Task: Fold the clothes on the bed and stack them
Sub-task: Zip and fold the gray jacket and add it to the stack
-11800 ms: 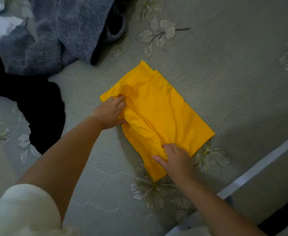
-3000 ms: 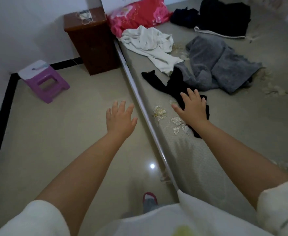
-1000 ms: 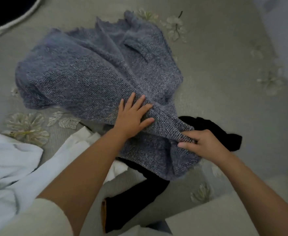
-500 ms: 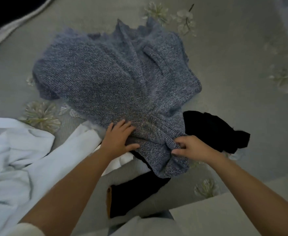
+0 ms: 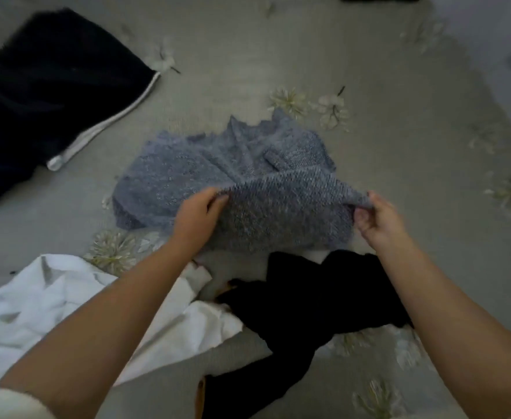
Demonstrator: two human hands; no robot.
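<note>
A grey-blue knitted garment (image 5: 218, 167) lies bunched in the middle of the bed. My left hand (image 5: 195, 213) grips its near edge on the left, and my right hand (image 5: 379, 217) pinches the same edge on the right. Between the two hands the edge is lifted off the bed and stretched taut. The far part of the garment still rests on the sheet.
A white garment (image 5: 45, 303) lies crumpled at the near left, partly under my left forearm. A black garment (image 5: 305, 300) lies just below the knit. A dark garment with a white stripe (image 5: 45, 83) sits at the far left. The grey floral bed sheet (image 5: 399, 122) shows on the right.
Both hands have moved apart along the knit's near edge and raised it off the bed. The camera view has shifted, so the dark striped garment shows at far left.
</note>
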